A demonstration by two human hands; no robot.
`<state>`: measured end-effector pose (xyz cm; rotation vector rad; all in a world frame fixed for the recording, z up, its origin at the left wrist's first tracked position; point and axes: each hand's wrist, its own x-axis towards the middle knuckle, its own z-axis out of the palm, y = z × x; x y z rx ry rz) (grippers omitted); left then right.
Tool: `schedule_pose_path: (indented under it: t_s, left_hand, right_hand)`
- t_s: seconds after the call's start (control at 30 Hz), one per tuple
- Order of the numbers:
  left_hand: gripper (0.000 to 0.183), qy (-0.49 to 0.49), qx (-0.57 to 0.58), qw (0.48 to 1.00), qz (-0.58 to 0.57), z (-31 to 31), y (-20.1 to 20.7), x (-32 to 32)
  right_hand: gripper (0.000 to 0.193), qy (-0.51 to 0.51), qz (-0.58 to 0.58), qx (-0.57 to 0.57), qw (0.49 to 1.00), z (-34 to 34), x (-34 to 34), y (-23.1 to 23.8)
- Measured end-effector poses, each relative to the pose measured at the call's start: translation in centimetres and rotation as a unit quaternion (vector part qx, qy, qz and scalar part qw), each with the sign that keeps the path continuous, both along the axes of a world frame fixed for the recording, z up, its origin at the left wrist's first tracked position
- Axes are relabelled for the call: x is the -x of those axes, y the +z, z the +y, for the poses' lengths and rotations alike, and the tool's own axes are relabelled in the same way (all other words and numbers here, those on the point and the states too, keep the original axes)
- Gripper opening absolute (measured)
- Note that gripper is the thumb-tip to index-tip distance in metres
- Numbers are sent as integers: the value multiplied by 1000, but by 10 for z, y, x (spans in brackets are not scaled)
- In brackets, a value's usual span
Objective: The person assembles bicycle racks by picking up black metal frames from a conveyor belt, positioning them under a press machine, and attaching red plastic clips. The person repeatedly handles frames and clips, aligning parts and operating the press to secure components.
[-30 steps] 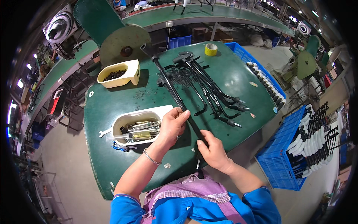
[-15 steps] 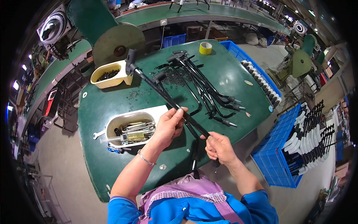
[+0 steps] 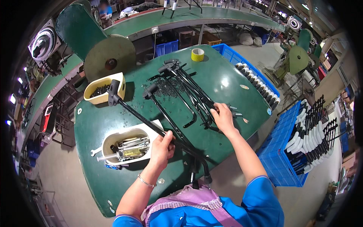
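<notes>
My left hand (image 3: 162,149) is closed around a long black bent tube (image 3: 138,113) with a black fitting at its top end, held slantwise above the table. A second black tube (image 3: 166,115) with a similar fitting lies under it, reaching toward the near edge. On the right, my right hand (image 3: 224,118) is at a pile of black bent tubes (image 3: 189,85), its fingers curled on one of them near the bent ends. Partly beneath the pile, small black rings (image 3: 168,87) are scattered. A white bin (image 3: 155,126) with wrenches and a syringe stands beside my left hand.
On the green table (image 3: 234,75) are a yellow tape roll (image 3: 197,55) and a cream bin (image 3: 120,77) of small dark parts. Blue crates (image 3: 278,151) with white-gripped black parts stand at the right. Machinery (image 3: 109,62) and a green conveyor (image 3: 211,16) lie beyond.
My right hand has let go of the held tube's lower end and moved up and right to the pile. My left hand has come nearer with the tube.
</notes>
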<state>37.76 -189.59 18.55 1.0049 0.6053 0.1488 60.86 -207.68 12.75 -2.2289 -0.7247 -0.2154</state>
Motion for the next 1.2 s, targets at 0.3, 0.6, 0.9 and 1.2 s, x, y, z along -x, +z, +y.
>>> schedule_pose_path:
  t_s: [0.3, 0.6, 0.9, 1.2]
  left_hand:
    - [36, 1, -1, 998, 70, 6, -10, 6]
    - [28, 31, 11, 998, 54, 6, -6, 5]
    - [24, 14, 19, 1000, -6, -2, 0, 5]
    - [23, -21, -19, 1000, -5, -15, -10, 0]
  right_hand:
    - [27, 8, 115, 230, 966, 62, -83, -27]
    - [26, -107, -49, 268, 956, 52, -87, 17]
    - [26, -8, 291, -229, 929, -33, -65, 26]
    - [26, 114, 532, -326, 773, -62, 37, 55]
